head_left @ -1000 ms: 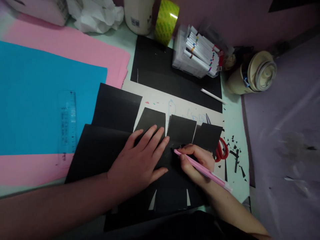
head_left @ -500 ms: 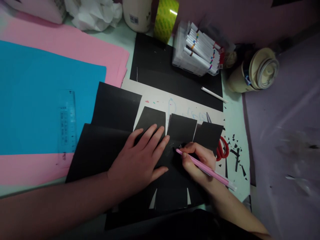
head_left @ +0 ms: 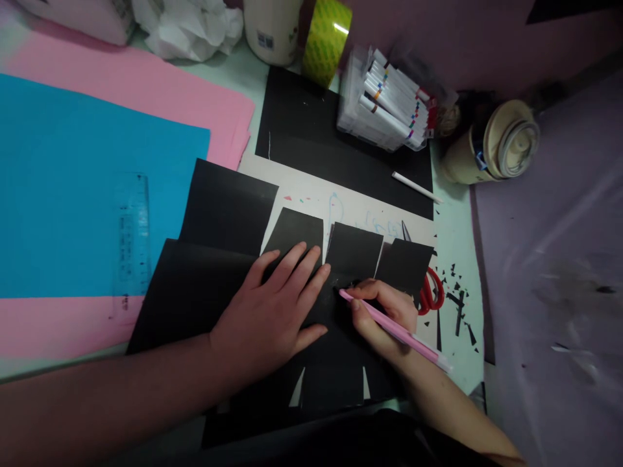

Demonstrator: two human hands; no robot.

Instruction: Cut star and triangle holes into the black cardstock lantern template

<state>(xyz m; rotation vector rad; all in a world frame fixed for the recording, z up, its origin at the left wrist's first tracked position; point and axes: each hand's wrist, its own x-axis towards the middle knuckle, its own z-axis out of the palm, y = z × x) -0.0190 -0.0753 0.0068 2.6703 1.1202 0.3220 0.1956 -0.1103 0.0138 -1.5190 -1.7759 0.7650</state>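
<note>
My left hand (head_left: 272, 305) lies flat with spread fingers on a black sheet of card (head_left: 195, 292) cut into flaps along its upper and lower edges. To its right, my right hand (head_left: 384, 311) grips a pink pen (head_left: 396, 329). The pen's tip meets the black card just beside my left fingertips, where faint light marks show. Red-handled scissors (head_left: 432, 290) lie partly under the card's right flap, with a blade point showing above it.
A clear ruler (head_left: 132, 237) rests on blue paper (head_left: 73, 168) over pink sheets (head_left: 214, 97). At the back stand yellow tape (head_left: 327, 42), a box of white markers (head_left: 389, 97) and a lidded cup (head_left: 506, 143). Black paper scraps (head_left: 460, 305) litter the right edge.
My right hand and the pink pen have shifted slightly left across the card. My left hand stays in place; the whole view has moved only a little.
</note>
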